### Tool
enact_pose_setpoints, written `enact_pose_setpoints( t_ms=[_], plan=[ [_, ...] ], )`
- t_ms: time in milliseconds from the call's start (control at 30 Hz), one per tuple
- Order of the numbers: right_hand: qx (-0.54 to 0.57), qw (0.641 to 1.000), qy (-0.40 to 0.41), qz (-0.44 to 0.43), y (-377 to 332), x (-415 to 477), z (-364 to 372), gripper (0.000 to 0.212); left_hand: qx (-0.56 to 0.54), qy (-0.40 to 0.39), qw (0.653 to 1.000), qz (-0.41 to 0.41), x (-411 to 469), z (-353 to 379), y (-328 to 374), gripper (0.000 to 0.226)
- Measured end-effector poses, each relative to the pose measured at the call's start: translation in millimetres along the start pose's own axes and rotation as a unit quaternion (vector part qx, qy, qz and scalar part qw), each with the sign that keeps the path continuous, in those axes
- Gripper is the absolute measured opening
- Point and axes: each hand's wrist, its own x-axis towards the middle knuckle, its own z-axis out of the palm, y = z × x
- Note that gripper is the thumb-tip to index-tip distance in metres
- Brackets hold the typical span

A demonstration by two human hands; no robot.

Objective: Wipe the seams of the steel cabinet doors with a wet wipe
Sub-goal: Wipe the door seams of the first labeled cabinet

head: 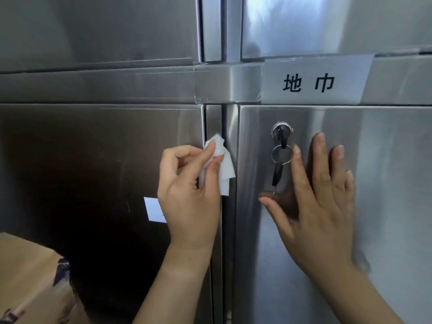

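Observation:
My left hand (pixel 189 195) pinches a crumpled white wet wipe (pixel 225 169) and presses its top against the vertical seam (pixel 224 127) between the lower left steel door (pixel 105 148) and the lower right steel door (pixel 385 183). My right hand (pixel 320 202) lies flat with spread fingers on the lower right door, just right of the lock. It holds nothing.
A lock (pixel 282 132) with a black key and a key ring (pixel 282 155) hangs beside my right hand. A white label with black characters (pixel 313 83) is taped above that door. A small white sticker (pixel 154 209) sits on the left door. A cardboard box (pixel 30 277) stands at bottom left.

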Motion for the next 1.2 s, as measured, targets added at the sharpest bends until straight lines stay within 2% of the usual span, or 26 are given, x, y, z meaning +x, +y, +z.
enact_pose_setpoints(
  t_ms=[167, 300, 400, 533, 800, 1000, 1100, 1200],
  plan=[
    [0.021, 1.000, 0.001, -0.013, 3, -2, 1, 0.077, 0.001, -0.022, 0.999, -0.034, 11, -3, 7, 0.024],
    [0.025, 1.000, 0.005, -0.014, 1, -3, 4, 0.081, -0.026, 0.030, 0.997, -0.063, 32, 6, 21, 0.021],
    [0.014, 1.000, 0.014, -0.017, 3, -2, 7, 0.081, -0.038, 0.059, 0.996, -0.056, 37, 12, 21, 0.018],
    [0.005, 0.999, 0.035, -0.016, 1, -3, 11, 0.075, -0.014, 0.055, 0.998, -0.028, 10, 8, 11, 0.023],
    [-0.017, 0.997, 0.068, -0.016, 0, -3, 15, 0.076, 0.008, -0.023, 0.999, 0.023, 6, -10, -6, 0.022],
    [-0.019, 0.996, 0.082, -0.021, 1, -3, 17, 0.074, -0.019, 0.022, 1.000, -0.002, 12, 3, 4, 0.024],
    [-0.019, 0.996, 0.079, -0.024, 2, -3, 18, 0.076, -0.011, 0.050, 0.999, 0.014, 35, 9, 7, 0.022],
    [-0.011, 0.997, 0.073, -0.028, 3, -5, 17, 0.078, -0.004, 0.041, 0.999, 0.033, 30, 9, 3, 0.020]
  ],
)
